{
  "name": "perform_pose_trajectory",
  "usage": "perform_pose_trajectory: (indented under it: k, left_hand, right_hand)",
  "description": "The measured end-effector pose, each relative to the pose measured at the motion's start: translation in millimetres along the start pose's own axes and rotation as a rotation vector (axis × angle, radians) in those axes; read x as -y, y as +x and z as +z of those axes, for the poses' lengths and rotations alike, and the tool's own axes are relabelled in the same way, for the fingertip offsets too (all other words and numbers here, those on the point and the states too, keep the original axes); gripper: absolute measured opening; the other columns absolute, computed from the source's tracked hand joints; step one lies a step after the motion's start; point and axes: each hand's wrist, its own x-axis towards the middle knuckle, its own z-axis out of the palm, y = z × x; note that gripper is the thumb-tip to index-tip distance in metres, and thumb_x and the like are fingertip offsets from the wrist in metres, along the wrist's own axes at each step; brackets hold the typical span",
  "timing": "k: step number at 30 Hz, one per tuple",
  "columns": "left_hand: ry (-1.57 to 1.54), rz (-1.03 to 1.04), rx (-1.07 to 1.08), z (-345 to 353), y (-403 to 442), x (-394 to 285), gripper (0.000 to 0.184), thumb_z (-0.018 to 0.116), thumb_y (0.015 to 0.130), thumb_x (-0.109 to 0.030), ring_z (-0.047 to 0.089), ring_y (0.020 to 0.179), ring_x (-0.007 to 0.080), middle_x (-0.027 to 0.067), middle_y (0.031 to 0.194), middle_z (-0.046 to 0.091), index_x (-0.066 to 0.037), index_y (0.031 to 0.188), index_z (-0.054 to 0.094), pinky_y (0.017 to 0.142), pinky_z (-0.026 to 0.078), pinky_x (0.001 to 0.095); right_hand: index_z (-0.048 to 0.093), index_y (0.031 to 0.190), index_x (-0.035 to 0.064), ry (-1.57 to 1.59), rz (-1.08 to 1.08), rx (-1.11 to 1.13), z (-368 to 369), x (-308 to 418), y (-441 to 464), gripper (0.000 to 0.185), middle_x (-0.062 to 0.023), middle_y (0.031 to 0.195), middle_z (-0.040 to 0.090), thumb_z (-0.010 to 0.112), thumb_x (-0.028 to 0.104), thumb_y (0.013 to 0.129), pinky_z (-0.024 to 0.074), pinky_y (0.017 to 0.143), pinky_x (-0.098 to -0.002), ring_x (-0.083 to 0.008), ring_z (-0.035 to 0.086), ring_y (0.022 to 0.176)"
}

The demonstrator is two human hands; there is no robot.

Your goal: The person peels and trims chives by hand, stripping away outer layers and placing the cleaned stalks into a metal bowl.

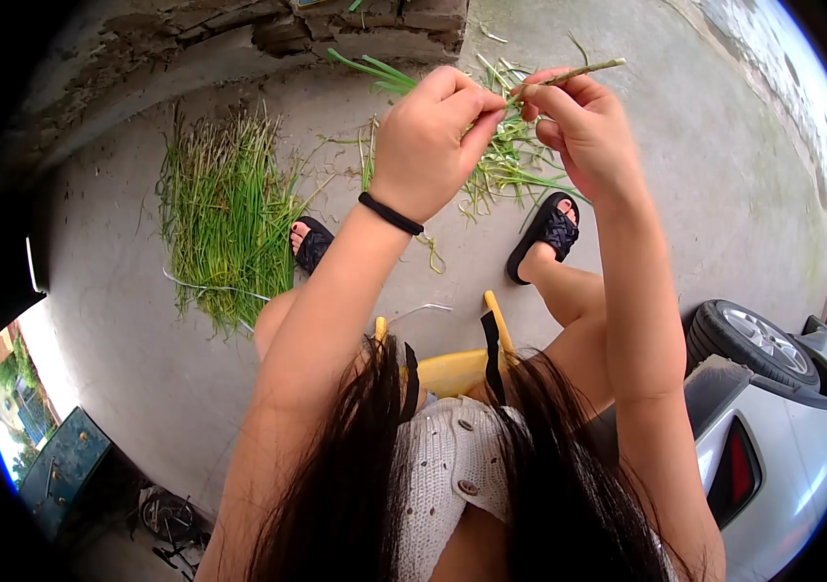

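A concrete floor [724,184] is occupied at lower right by a car [792,456]. Green stalks [229,213] are heaped at left, and scraps [515,155] are strewn beyond the hands. By the left hand [438,136], leaves [382,74] are pinched; by the right hand [583,121], just beside, a brownish stem [593,71] is held. Whether both are one piece cannot be told.

Pretty bare grey concrete floor [724,213] here, kinda stained in spots. Up top there's a rough, crumbly masonry ledge [375,34] that's seen better days. Silver car [801,466] sits on the right, red tail light [738,470] and wheel [758,339] showing. Yellow seat [452,371] at bottom center, dark green panel [69,466] lower left, bright daylight, some greenery [16,373] beyond.
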Motion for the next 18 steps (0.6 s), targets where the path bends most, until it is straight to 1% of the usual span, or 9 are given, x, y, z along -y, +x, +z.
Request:
perform_pose_trajectory:
  k: [2, 8, 11, 14, 16, 18]
  left_hand:
    - [0.042, 0.047, -0.001, -1, 0, 0, 0.013, 0.068, 0.072, -0.001, 0.057, 0.066, 0.0176, 0.0054, 0.077, 0.057, -0.005, 0.084, 0.065, 0.057, 0.046, 0.0271]
    - [0.036, 0.043, -0.048, 2, -1, -3, 0.013, 0.069, 0.072, -0.002, 0.056, 0.066, 0.018, 0.0052, 0.077, 0.057, -0.005, 0.084, 0.065, 0.057, 0.046, 0.0276]
    - [0.024, 0.04, -0.07, 1, 0, -2, 0.006, 0.067, 0.073, -0.007, 0.057, 0.065, 0.0221, 0.0048, 0.077, 0.056, -0.008, 0.078, 0.064, 0.055, 0.046, 0.0317]
    - [0.048, 0.039, -0.057, 0, 1, -4, 0.012, 0.069, 0.072, -0.001, 0.056, 0.064, 0.017, 0.0052, 0.078, 0.057, -0.005, 0.083, 0.065, 0.055, 0.046, 0.0266]
    - [0.007, 0.029, -0.056, 2, 2, -3, 0.01, 0.068, 0.073, -0.002, 0.056, 0.063, 0.0157, 0.0047, 0.078, 0.057, -0.005, 0.082, 0.065, 0.054, 0.045, 0.0256]
    - [-0.022, 0.014, -0.053, 3, 3, -4, 0.009, 0.068, 0.074, -0.002, 0.055, 0.063, 0.0145, 0.0043, 0.078, 0.057, -0.005, 0.082, 0.065, 0.053, 0.045, 0.0246]
  right_hand:
    - [0.057, 0.089, 0.0003, 0.09, -0.034, -0.024, 6, -3, 0, 0.014, -0.0067, 0.081, 0.062, 0.062, 0.007, 0.078, 0.0373, 0.051, -0.0178, -0.0073, 0.054, 0.067]
    - [0.056, 0.088, 0.0, 0.134, -0.052, -0.054, 5, -2, 2, 0.014, -0.0091, 0.086, 0.063, 0.064, 0.006, 0.079, 0.0377, 0.051, -0.0184, -0.0081, 0.055, 0.071]
    - [0.056, 0.088, 0.0003, 0.177, -0.079, -0.119, -1, 0, 4, 0.014, -0.0094, 0.087, 0.063, 0.065, 0.006, 0.079, 0.038, 0.051, -0.0191, -0.0094, 0.056, 0.071]
    - [0.057, 0.089, 0.0006, 0.204, -0.106, -0.152, -8, 7, 4, 0.015, -0.0099, 0.087, 0.063, 0.066, 0.006, 0.079, 0.0384, 0.053, -0.0199, -0.0114, 0.057, 0.072]
    - [0.057, 0.089, 0.0003, 0.208, -0.125, -0.18, -12, 12, 3, 0.015, -0.0113, 0.088, 0.063, 0.066, 0.005, 0.079, 0.0384, 0.052, -0.0197, -0.0124, 0.057, 0.073]
    - [0.056, 0.09, -0.0004, 0.243, -0.199, -0.201, -22, 13, 5, 0.015, -0.0125, 0.088, 0.063, 0.066, 0.004, 0.079, 0.0388, 0.052, -0.0197, -0.0128, 0.057, 0.073]
